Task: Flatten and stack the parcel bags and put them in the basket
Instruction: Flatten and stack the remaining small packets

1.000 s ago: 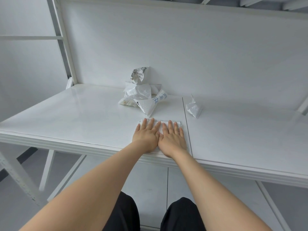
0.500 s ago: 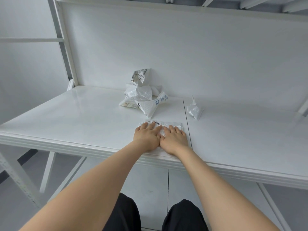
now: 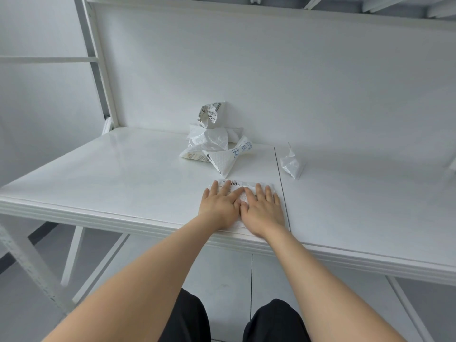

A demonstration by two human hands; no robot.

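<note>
Since a second ago, both hands have been drawn back a little toward the near edge, so that a printed strip along the far edge of the bag is now uncovered.

The left hand and the right hand are laid palm-down side by side on the bag, touching along their inner sides. The fingers of each hand are held straight and slightly spread, pressed flat against the bag; nothing is pinched or gripped.

The bag is spread flat on the surface, close to its near edge and just left of a seam in the top. Most of the bag is hidden under the hands. Its bubbled white face is seen only between the hands and beyond the fingertips.

Farther back, close to the back panel, a pile of crumpled bags is heaped, white with black and blue print. One pointed corner of the pile reaches toward the flat bag; whether it touches cannot be told. Right of the seam, a lone bag is seen, crumpled to a peak and well apart from the pile.

Below the surface, dark trousers are seen over a pale floor.
</note>
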